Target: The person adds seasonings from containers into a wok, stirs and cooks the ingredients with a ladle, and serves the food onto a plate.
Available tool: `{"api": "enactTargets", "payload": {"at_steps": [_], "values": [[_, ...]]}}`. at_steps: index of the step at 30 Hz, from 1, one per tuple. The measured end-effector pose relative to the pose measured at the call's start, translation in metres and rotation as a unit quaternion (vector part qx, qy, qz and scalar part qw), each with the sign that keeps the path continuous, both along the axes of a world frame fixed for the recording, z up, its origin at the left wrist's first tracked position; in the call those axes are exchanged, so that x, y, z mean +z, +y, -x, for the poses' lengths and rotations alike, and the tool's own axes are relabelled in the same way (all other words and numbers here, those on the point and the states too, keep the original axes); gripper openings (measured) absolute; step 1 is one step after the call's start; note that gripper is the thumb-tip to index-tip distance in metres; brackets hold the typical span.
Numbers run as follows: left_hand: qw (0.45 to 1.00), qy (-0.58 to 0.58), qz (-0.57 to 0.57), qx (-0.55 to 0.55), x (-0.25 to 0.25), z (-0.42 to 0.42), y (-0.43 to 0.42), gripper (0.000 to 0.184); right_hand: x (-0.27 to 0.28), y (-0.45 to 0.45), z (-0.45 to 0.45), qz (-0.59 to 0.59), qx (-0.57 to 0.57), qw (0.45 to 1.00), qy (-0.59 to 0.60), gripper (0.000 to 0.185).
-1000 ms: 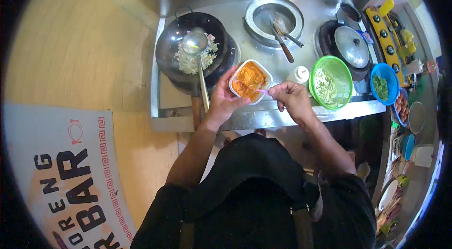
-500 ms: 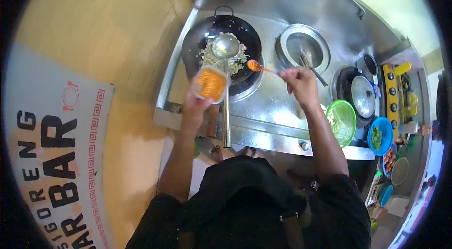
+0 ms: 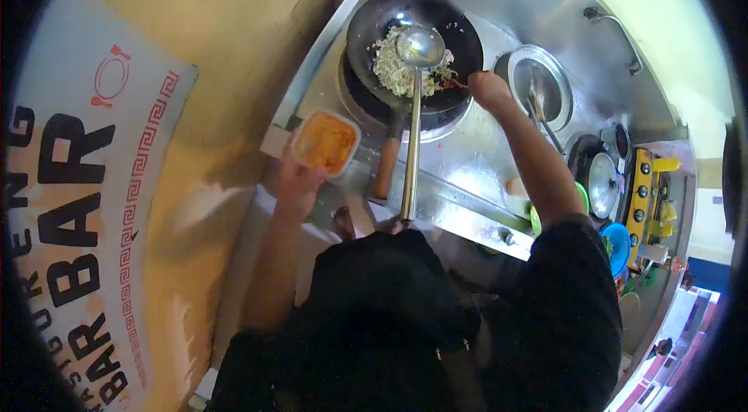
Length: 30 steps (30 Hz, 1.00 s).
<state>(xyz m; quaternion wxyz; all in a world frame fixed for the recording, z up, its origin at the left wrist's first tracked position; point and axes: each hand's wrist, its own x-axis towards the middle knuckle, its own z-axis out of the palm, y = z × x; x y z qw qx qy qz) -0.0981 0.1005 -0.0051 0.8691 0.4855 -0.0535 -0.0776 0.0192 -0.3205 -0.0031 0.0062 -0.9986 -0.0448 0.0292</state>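
Observation:
My left hand (image 3: 297, 183) grips a square clear tub of orange paste (image 3: 327, 142), held left of the wok's wooden handle (image 3: 385, 169). Closed round the end of a small spoon (image 3: 458, 85), my right hand (image 3: 489, 90) is at the right rim of the black wok (image 3: 365, 29). The spoon's head dips toward the pale chopped food (image 3: 391, 69) in the wok; how much paste is on it I cannot tell. A long metal ladle (image 3: 421, 47) rests in the wok, its shaft pointing toward my body.
Right of the wok, a metal pot (image 3: 562, 77) holds utensils in its opening. Farther right are a lidded pan (image 3: 604, 184), a blue bowl (image 3: 617, 247) and a green basket (image 3: 536, 219), partly behind my arm. A tap (image 3: 623, 30) juts from the steel back wall.
My right hand has carried the spoon from beside the wok in over its right side. The tub in my left hand has moved away from the wok, left and lower. The view has shifted.

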Motion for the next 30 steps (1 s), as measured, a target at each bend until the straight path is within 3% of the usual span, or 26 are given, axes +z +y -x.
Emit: {"api": "enactTargets", "payload": {"at_steps": [2,3,4,6,7,9,11,12,14,18,20,24,26,27,29,30], "values": [[0.993,0.045,0.083,-0.067,0.007,-0.008,-0.007,0.078,-0.002,-0.001,-0.002,-0.05,0.019,0.994,-0.099,0.016],[0.995,0.043,0.082,-0.047,0.007,-0.013,-0.013,0.078,-0.007,0.002,-0.002,-0.072,0.011,0.99,-0.124,0.017],[0.991,0.108,0.075,-0.041,0.005,-0.007,-0.013,0.079,-0.008,-0.002,0.002,-0.052,0.006,0.999,-0.01,0.016],[0.985,0.16,0.068,-0.025,0.006,-0.008,-0.012,0.079,-0.007,0.003,0.005,-0.083,-0.034,0.995,-0.049,0.016],[0.988,0.111,0.092,-0.046,0.007,-0.013,-0.016,0.079,0.015,0.015,0.004,-0.083,-0.021,0.995,-0.056,0.016],[0.989,0.072,0.11,-0.071,0.011,-0.009,-0.029,0.08,0.084,0.055,0.035,-0.306,-0.068,0.936,-0.162,0.012],[0.986,0.048,0.134,-0.092,0.022,-0.007,-0.033,0.079,0.138,0.082,0.073,-0.521,-0.136,0.843,-0.023,0.005],[0.986,0.055,0.126,-0.093,0.021,-0.003,-0.038,0.079,0.15,0.095,0.093,-0.546,-0.092,0.833,0.009,0.003],[0.987,0.027,0.129,-0.095,0.017,-0.006,-0.052,0.079,0.149,0.118,0.113,-0.565,0.025,0.824,0.012,0.003],[0.985,0.007,0.105,-0.137,0.034,0.0,-0.078,0.083,0.134,0.137,0.119,-0.507,0.055,0.86,-0.028,0.008],[0.991,0.037,0.079,-0.099,0.031,0.006,-0.085,0.086,0.132,0.136,0.119,-0.485,0.075,0.87,-0.042,0.009],[0.993,0.024,0.055,-0.098,0.025,0.009,-0.096,0.088,0.118,0.125,0.12,-0.505,0.109,0.856,-0.022,0.009],[0.995,0.034,0.032,-0.086,0.02,0.008,-0.098,0.09,0.119,0.114,0.116,-0.606,0.007,0.784,0.137,0.011],[0.995,0.036,0.029,-0.086,0.02,0.008,-0.099,0.09,0.117,0.109,0.115,-0.608,0.006,0.782,0.138,0.011],[0.995,0.038,0.027,-0.084,0.02,0.009,-0.102,0.09,0.11,0.098,0.115,-0.677,-0.054,0.707,0.198,0.011],[0.995,0.039,0.025,-0.084,0.02,0.009,-0.103,0.09,0.107,0.095,0.116,-0.678,-0.054,0.705,0.198,0.011]]}}
